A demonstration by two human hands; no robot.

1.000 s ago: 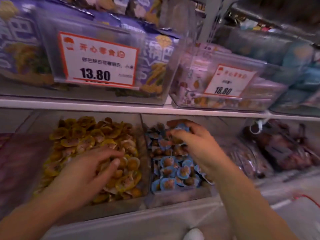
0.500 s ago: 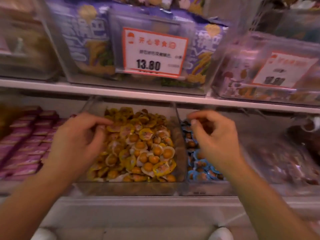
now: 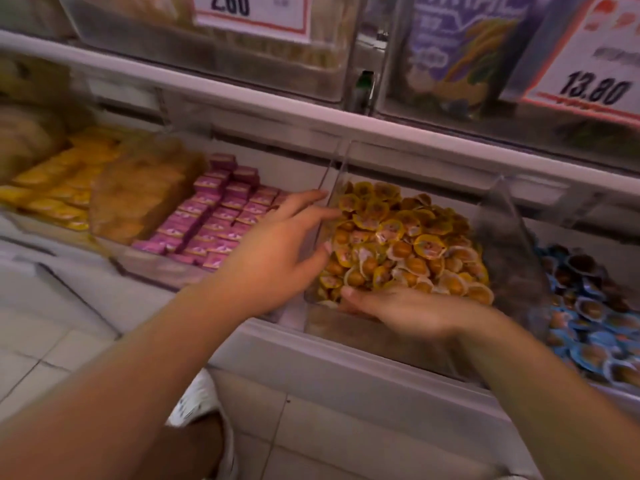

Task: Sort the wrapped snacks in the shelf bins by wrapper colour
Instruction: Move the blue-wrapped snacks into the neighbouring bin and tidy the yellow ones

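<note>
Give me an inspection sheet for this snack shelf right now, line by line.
Surface: white shelf with clear bins in a row.
Job's things: yellow snacks fill the middle bin; blue snacks in the bin to its right; pink packs to its left.
Clutter: nothing seen.
Grippers: left hand open at the yellow bin's left wall; right hand at its front edge, grip unclear.
Cables: nothing seen.
Surroundings: price tag reading 13.80 above; tiled floor.
</note>
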